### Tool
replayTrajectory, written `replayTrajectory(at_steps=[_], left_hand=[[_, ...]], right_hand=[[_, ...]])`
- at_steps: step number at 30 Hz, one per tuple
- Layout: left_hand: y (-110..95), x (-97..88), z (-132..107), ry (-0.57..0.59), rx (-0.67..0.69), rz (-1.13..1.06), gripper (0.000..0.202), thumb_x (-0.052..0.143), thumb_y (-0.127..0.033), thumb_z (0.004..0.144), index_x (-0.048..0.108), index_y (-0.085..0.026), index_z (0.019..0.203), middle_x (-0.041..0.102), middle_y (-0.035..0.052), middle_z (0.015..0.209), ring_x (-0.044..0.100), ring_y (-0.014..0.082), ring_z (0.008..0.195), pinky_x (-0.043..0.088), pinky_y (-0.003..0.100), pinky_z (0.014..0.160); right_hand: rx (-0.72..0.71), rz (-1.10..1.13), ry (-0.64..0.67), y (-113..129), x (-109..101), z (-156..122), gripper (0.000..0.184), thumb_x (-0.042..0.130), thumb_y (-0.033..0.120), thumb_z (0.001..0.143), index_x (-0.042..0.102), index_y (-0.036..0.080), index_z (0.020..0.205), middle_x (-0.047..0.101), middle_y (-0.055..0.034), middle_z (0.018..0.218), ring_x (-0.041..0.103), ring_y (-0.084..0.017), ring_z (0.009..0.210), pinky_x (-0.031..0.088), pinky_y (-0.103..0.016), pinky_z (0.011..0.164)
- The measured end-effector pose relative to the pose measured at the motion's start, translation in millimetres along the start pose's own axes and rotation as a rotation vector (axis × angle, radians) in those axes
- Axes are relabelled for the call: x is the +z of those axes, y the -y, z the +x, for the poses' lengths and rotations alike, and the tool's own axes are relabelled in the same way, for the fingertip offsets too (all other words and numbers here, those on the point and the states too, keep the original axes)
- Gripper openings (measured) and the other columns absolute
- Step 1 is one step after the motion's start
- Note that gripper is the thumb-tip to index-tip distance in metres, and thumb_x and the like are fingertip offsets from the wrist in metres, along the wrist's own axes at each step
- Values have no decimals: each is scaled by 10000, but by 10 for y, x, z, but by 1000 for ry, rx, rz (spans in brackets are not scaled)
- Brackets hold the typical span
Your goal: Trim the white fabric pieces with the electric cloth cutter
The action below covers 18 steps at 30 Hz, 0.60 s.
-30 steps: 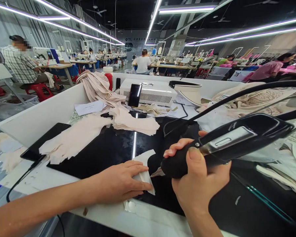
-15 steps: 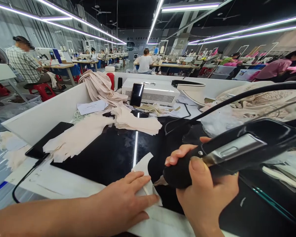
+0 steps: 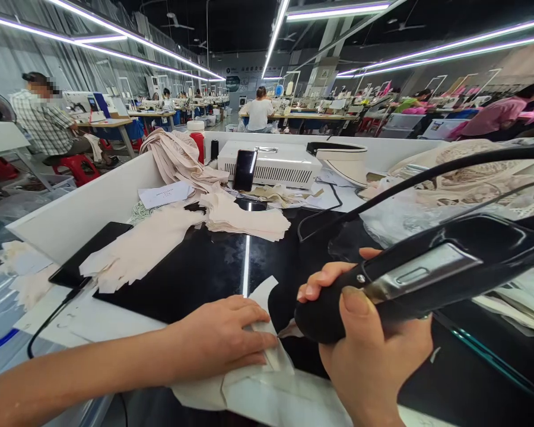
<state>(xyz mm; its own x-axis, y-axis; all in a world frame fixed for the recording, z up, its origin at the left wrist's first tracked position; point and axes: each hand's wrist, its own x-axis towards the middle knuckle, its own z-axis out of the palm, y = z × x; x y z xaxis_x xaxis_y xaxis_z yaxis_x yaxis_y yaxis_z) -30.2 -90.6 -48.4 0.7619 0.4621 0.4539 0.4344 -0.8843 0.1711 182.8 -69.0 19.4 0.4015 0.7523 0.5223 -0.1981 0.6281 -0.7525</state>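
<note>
My right hand [image 3: 374, 356] grips a black corded hand-held power tool [image 3: 440, 267] with a silver lever along its side. The tool's rounded end points left, towards a narrow cream fabric piece [image 3: 266, 292]. My left hand [image 3: 231, 338] is closed on that fabric piece, pressing it at the near edge of the black board [image 3: 182, 308]. Its fingers hide the middle of the piece; the thumb lies close to the index finger. A small pale flap [image 3: 290, 330] of material shows beside the tool's end. The tool's working tip is hidden from me.
Stacks of cut cream fabric [image 3: 244, 219] lie on the board's far side. Behind them stand a phone [image 3: 245, 170] and a vented white box [image 3: 289, 163]. A thick black cable [image 3: 418, 175] arches across the right. A black tablet-like device [image 3: 89, 252] lies left. Co-workers sit farther back.
My left hand has shifted slightly left and up, its fingers drawn closer together. The near fabric has moved, exposing dark surface below it. My right hand and tool stay almost in place.
</note>
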Motion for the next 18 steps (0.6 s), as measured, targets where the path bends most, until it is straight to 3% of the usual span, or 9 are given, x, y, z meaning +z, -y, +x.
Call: replayTrajectory(at_steps=[5, 18], left_hand=[[31, 29, -48, 14, -30, -26, 355, 675, -452, 1378, 898, -225, 1533, 863, 177, 1529, 878, 301, 1401, 709, 415, 1316], [42, 23, -47, 10, -11, -16, 449, 606, -509, 1390, 896, -206, 1551, 835, 213, 1666, 846, 355, 1544, 678, 466, 1392]], right_hand=[[9, 22, -13, 8, 9, 4, 557, 1173, 584, 878, 835, 311, 1226, 799, 67, 787, 725, -200, 540, 668, -349, 540], [-16, 59, -22, -153, 55, 78, 576, 1188, 571, 893, 833, 307, 1262, 784, 64, 838, 715, -176, 598, 692, -334, 576]])
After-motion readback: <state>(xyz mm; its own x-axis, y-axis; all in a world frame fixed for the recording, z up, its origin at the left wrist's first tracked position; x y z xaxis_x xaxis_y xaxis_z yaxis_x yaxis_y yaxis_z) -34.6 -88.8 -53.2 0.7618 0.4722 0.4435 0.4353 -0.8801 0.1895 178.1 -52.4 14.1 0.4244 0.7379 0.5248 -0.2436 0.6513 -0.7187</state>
